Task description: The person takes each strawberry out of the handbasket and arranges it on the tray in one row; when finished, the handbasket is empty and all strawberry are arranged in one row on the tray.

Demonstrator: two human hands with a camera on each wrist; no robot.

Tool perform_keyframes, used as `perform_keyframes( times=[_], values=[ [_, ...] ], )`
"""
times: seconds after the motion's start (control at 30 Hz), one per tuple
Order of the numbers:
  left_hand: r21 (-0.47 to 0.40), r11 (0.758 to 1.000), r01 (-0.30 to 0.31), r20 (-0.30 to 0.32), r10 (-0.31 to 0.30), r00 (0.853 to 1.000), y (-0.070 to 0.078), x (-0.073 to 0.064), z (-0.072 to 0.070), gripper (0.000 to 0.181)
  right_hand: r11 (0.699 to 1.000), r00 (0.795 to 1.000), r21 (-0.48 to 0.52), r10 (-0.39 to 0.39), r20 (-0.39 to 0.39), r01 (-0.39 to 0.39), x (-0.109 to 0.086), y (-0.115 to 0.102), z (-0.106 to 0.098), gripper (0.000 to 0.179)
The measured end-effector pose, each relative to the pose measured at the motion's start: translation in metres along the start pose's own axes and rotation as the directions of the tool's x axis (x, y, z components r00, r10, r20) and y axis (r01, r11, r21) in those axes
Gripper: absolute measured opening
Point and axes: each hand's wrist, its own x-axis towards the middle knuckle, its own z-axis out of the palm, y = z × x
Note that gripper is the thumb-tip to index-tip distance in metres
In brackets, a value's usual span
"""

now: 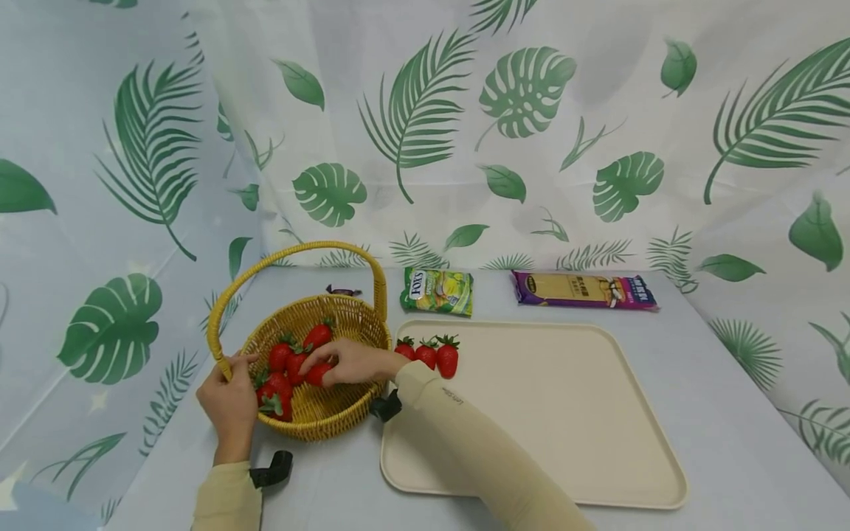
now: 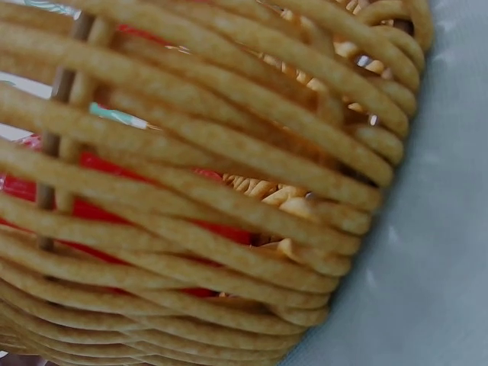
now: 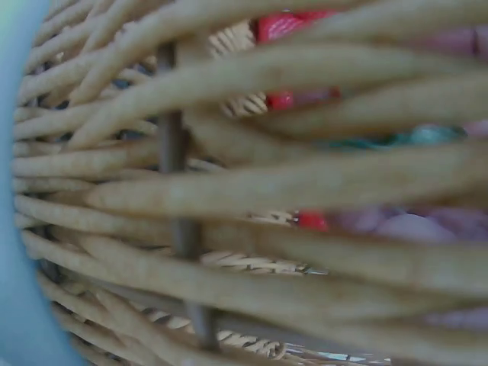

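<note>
A yellow wicker basket (image 1: 325,428) with a tall handle stands at the left of the table. My left hand (image 1: 229,398) grips it where the handle meets the left rim. Reaching in over the right rim, my right hand (image 1: 358,361) has its fingers curled about a strawberry (image 1: 317,375), partly covered by the hand. Several other strawberries (image 1: 279,358) lie along the basket's left side. Both wrist views are filled by the woven wall (image 2: 229,152), with red fruit partly visible through gaps; fingers show blurred behind the weave (image 3: 305,183) in the right wrist view.
A beige tray (image 1: 544,413) lies right of the basket, under my right forearm. Three strawberries (image 1: 448,360) sit in its upper left corner. Behind are a green Fox's candy bag (image 1: 438,291), a purple-edged pasta packet (image 1: 584,290) and a small dark-wrapped item (image 1: 343,290).
</note>
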Motion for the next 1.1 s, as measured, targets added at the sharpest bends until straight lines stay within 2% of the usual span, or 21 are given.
perform_keyframes(
  times=[0.1,0.2,0.3,0.43,0.6,0.83,0.93,1.1],
  values=[
    [0.003,1.000,-0.002,0.005,0.002,1.000,-0.001,0.000,0.000,0.034,0.999,0.997,0.003,-0.038,-0.065,0.038,-0.004,-0.002,-0.001,0.034],
    [0.002,1.000,-0.007,0.006,0.007,1.000,0.000,0.000,0.001,0.033,0.998,0.991,0.033,-0.045,-0.127,0.049,-0.008,-0.005,-0.002,0.032],
    [0.002,1.000,-0.008,0.001,0.008,1.000,0.000,0.000,0.000,0.034,0.994,0.982,0.106,-0.004,-0.189,0.024,-0.015,-0.008,-0.001,0.028],
    [0.003,1.000,-0.017,0.003,0.017,1.000,0.000,-0.001,-0.001,0.037,0.974,0.957,0.227,0.060,-0.285,0.007,-0.029,-0.010,0.000,0.025],
    [0.002,1.000,-0.023,0.007,0.023,1.000,0.002,-0.001,-0.001,0.036,0.944,0.908,0.326,0.088,-0.410,0.056,-0.054,-0.005,-0.005,0.027],
    [0.003,1.000,0.002,0.003,-0.002,1.000,0.000,0.002,-0.001,0.040,0.939,0.825,0.325,0.091,-0.558,0.116,-0.090,0.012,-0.020,0.032],
    [-0.006,1.000,-0.006,0.016,0.006,1.000,0.000,0.001,-0.001,0.040,0.931,0.796,0.346,0.121,-0.594,0.117,-0.107,0.015,-0.026,0.027],
    [-0.003,1.000,-0.010,0.008,0.010,1.000,0.000,-0.001,0.000,0.039,0.925,0.760,0.368,0.176,-0.626,0.090,-0.133,0.022,-0.037,0.024]
  ],
)
